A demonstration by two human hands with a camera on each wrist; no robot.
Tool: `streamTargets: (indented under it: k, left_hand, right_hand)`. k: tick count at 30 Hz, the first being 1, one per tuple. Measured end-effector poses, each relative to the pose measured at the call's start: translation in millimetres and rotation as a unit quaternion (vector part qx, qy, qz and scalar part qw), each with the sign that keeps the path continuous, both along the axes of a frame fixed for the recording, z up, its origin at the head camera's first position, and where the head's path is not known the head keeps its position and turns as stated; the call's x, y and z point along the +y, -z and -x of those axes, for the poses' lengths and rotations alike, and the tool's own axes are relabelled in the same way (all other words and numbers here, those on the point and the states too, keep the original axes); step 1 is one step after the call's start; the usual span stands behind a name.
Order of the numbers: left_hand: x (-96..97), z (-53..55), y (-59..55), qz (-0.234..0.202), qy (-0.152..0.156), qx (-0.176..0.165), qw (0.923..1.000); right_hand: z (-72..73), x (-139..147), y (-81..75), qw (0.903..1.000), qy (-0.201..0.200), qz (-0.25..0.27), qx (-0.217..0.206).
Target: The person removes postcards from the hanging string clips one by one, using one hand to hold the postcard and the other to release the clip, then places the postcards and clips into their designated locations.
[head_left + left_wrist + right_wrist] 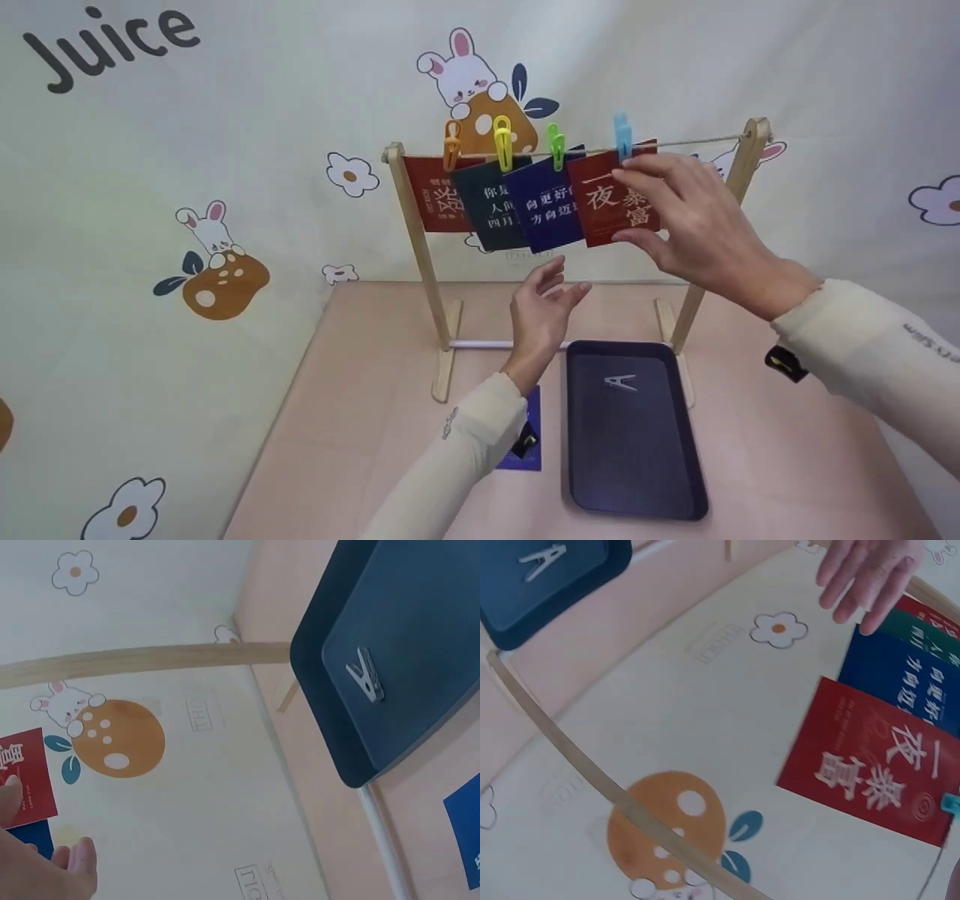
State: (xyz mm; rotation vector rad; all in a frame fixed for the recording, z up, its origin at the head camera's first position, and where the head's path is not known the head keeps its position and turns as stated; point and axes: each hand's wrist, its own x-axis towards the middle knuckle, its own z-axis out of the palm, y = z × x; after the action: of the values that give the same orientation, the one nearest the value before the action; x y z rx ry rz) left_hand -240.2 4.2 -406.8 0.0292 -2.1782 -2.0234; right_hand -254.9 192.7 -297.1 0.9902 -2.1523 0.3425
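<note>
Basically, 4 cards hung in an overlapping row on the cord (690, 142) of the wooden rack (419, 251). Red card (596, 219) was at the right end under the blue clip (622, 137); its next neighbour was the hanging blue card (546, 225), then the green card (484, 225).

Right grip (701, 217) was released: fingers bent around the red card's right side, fingertips near the top and thumb near the bottom, nothing visibly pinched. Couldn't tell if it touched the card. Left grip (541, 315) was released too, fingers loose, just below the row.

Risks: right fingertips sat close to the blue clip, so a careless pullback could have knocked it or dragged the card out. Clip bite depth wasn't readable; a shallow bite would let the red card drop. Overlap meant a bump on 1 card could swing the others, and a tug on the cord could tip the rack.

Also, left sleeve (487, 416) overhung the blue card on the bench (534, 459); a low forearm could sweep it. 1 spare clip (621, 383) lay in the tray (637, 457).
</note>
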Motion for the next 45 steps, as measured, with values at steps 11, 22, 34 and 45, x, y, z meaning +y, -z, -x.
streamTargets:
  k: [11, 22, 34, 45]
  left_hand:
    - [16.4, 22.4, -17.2, -0.036, 0.002, 0.01, 0.9993]
    - [19.3, 37.1, -26.9, -0.03, 0.0, -0.024, 0.9993]
    - [16.6, 41.3, -17.9, -0.119, 0.064, -0.063, 0.9888]
    - [30.1, 32.7, -14.8, -0.216, 0.052, -0.065, 0.9727]
  right_hand:
    - [22.1, -7.6, -48.9, 0.9995, 0.027, 0.006, -0.015]
    - [30.8, -10.2, -74.7, 0.9592, 0.104, 0.086, -0.249]
    - [40.2, -22.6, -81.0, 0.8965, 0.138, 0.119, -0.404]
    - [41.0, -27.5, -76.9, 0.879, 0.15, 0.167, -0.421]
